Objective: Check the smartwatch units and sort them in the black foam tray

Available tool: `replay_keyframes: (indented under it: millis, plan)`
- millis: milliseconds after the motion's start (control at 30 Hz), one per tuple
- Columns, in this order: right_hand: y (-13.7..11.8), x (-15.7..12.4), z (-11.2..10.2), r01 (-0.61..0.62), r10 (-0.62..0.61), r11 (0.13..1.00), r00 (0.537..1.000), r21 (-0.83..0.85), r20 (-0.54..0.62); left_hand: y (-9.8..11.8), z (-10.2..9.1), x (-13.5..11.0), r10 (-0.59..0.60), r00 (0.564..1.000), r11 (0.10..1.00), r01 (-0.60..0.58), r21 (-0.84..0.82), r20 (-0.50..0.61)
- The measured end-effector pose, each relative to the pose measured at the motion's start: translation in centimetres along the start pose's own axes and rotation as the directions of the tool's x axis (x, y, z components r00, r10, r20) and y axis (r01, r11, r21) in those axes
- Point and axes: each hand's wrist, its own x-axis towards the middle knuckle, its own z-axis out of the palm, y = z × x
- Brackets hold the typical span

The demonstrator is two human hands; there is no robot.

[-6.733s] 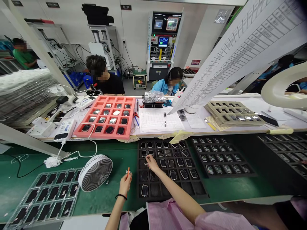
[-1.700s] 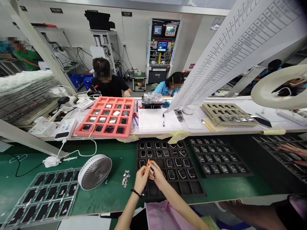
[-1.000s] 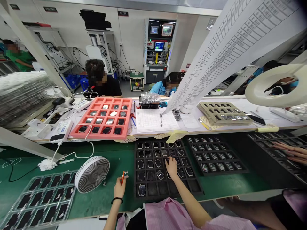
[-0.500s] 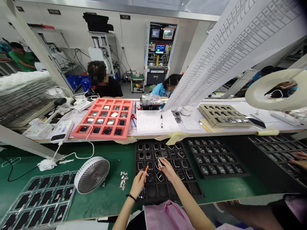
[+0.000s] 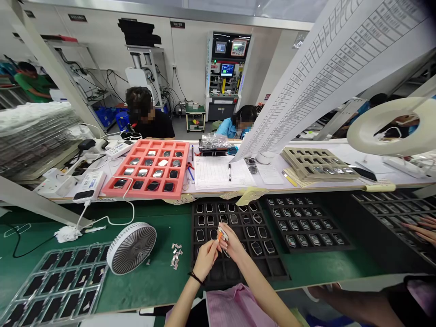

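Narrow grip of the left hand on an orange-handled tool, its tip up against a small pale piece. Narrow pinch of the right hand on that piece, too small to identify further. Both hands almost touching, just above a black compartment tray holding rows of metal watch frames, on the green mat surface.

Just left of the tray, a loose heap of small metal clips; beyond them, a white desk fan and a clear plastic tray. To the right, a second black tray of watch frames, then a third black tray under a co-worker's fingers. Across the far bench, a pink foam tray of watch bodies and a printed form with a pen on it.
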Motion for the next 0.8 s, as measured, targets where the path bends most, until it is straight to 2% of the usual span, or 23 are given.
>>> replay_keyframes:
  millis: [200,400,600,700,800]
  plan:
    - [0.4,-0.6,0.4,-0.066,0.063,0.997,0.996,0.046,0.067,0.6,-0.3,-0.1,0.012,0.999,1.000,-0.012,-0.013,0.036]
    - [1.0,-0.6,0.7,-0.110,0.107,0.993,0.992,0.046,0.074,0.3,0.0,-0.5,0.029,1.000,0.999,-0.029,-0.039,-0.006]
    - [2.3,-0.8,0.2,-0.054,0.051,0.996,0.997,-0.064,-0.050,-1.1,0.1,0.5,0.025,0.990,0.998,-0.033,-0.057,-0.136]
    - [3.6,-1.1,0.0,-0.004,-0.021,0.984,0.990,-0.179,-0.138,-2.1,0.3,1.3,0.036,0.984,0.999,-0.040,-0.019,-0.176]
    - [4.5,-0.7,-1.0,0.022,-0.089,0.943,0.978,-0.331,-0.190,-3.5,0.0,1.9,-0.004,0.976,0.999,0.015,0.046,-0.218]
